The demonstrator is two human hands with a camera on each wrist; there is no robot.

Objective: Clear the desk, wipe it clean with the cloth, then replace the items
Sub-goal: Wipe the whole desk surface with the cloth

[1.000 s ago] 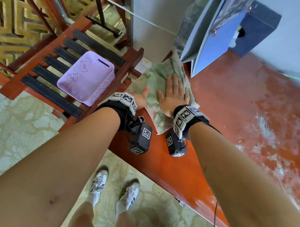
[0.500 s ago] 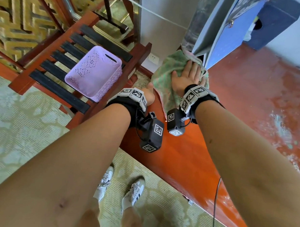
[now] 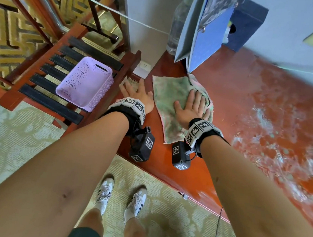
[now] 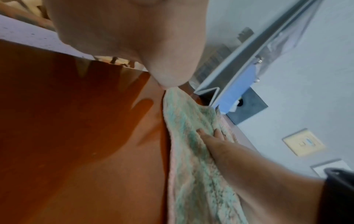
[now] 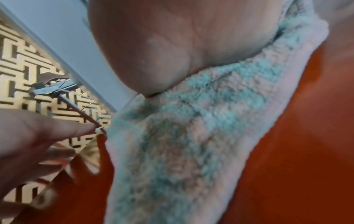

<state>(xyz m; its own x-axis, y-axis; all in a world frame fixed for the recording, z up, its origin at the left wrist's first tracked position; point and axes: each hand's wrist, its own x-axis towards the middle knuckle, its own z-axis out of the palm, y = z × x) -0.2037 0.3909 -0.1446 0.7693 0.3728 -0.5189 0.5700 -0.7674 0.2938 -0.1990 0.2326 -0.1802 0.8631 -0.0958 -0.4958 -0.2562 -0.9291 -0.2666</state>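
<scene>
While flat on the desk (image 3: pixel 226 97), the cloth (image 3: pixel 168 93) lies under the right hand (image 3: pixel 192 109).

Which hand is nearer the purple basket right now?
Left. The left hand rests at the desk's corner beside the purple basket; the right hand presses the cloth, farther away.

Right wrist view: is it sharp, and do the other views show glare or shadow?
Right wrist view: left hand motion-blurred, fluffy green-and-pink cloth soft. Head view: bright glare streaks on the glossy red-brown wooden desk. Left wrist view: the hand's shadow falls on the desk, palm fills the top.
</scene>
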